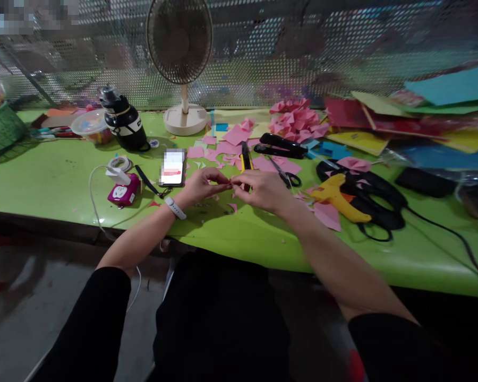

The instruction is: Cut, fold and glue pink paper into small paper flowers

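Observation:
My left hand [202,187], with a white band on its wrist, is closed in a pinch, its fingertips meeting those of my right hand [263,191]. The right fingers are pinched as well. What lies between the fingertips is too small and hidden to make out. Just beyond them are a yellow and black box cutter [245,156], scissors [283,172] and scattered pink paper pieces [236,135]. A lit phone [172,167] lies left of my hands. A black stapler [281,146] rests behind the scissors, and a heap of folded pink paper shapes [297,119] sits farther back.
On the green table [223,233], a yellow glue gun [338,196] with a black cord lies at right. Coloured paper sheets [418,119] are stacked behind it. A fan [183,119], a black bottle [125,124], a purple power adapter [123,192] and a tape roll [119,163] stand left.

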Demonstrator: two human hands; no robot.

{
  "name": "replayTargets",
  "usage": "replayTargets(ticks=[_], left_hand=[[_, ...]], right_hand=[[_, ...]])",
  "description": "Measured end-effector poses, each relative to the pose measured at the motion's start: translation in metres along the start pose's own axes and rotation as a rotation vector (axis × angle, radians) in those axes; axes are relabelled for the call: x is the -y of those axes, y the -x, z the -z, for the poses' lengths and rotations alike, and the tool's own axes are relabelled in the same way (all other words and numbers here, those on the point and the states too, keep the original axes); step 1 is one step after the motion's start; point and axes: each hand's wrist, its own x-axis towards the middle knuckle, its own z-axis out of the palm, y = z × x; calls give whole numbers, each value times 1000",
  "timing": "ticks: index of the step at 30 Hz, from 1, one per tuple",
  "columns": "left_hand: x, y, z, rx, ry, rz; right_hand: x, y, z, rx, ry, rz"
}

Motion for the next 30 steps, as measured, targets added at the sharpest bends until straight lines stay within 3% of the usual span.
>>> replayTargets(ticks=[3, 9, 12, 15, 17, 22, 27, 30], left_hand=[[-6, -1, 5, -38, 38, 5], [-6, -6, 14, -254, 145, 70], [1, -8, 20, -312, 93, 117], [8, -9, 29, -283, -113, 200], [13, -9, 37, -252, -297, 254], [20, -8, 48, -259, -523, 351], [20, -7, 41, -224, -534, 414], [14, -8, 36, -134, -657, 431]], right_hand=[[-3, 1, 4, -19, -36, -38], [-16, 9, 23, -162, -171, -201], [-23, 13, 31, -67, -202, -277], [-28, 18, 28, 141, -133, -261], [-31, 22, 21, 209, -89, -210], [-33, 36, 6, 220, -37, -108], [-28, 52, 4, 227, 13, -106], [-24, 59, 3, 222, 74, -115]])
